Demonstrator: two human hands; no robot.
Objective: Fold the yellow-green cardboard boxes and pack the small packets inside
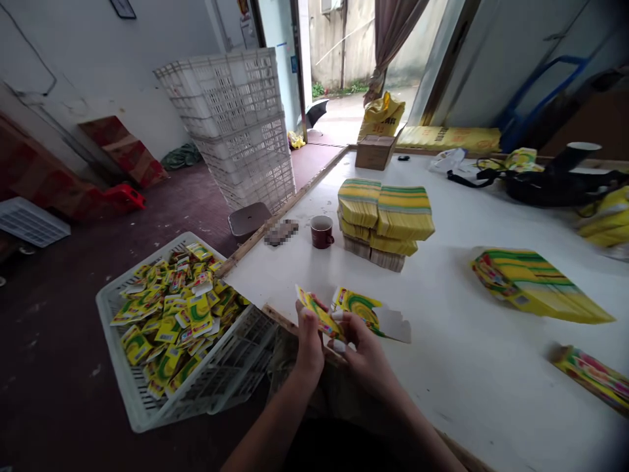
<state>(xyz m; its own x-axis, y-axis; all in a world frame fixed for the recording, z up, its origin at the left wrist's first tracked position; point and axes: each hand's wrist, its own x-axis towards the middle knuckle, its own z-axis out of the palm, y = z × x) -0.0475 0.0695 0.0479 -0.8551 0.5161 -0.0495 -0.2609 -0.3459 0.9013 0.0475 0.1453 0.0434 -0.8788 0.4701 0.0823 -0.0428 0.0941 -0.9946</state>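
Both my hands meet at the near edge of the white table [462, 367]. My left hand [309, 337] is closed on a small yellow and green printed carton blank [318, 313], tilted up on edge. My right hand [362, 349] pinches the same blank from the right, fingers curled. Just behind my right hand another flat printed blank [368, 313] with a white flap lies on the table. A white plastic crate [142, 400] full of folded yellow cartons stands on the floor to my left.
Bundled stacks of yellow-green blanks [386, 219] sit mid-table beside a dark red mug [322, 231]. A fanned pile of blanks [535, 285] lies at the right, another [592, 377] near the right edge. Stacked white crates [236, 124], a cardboard box [375, 151] and a black bag [550, 183] stand farther back.
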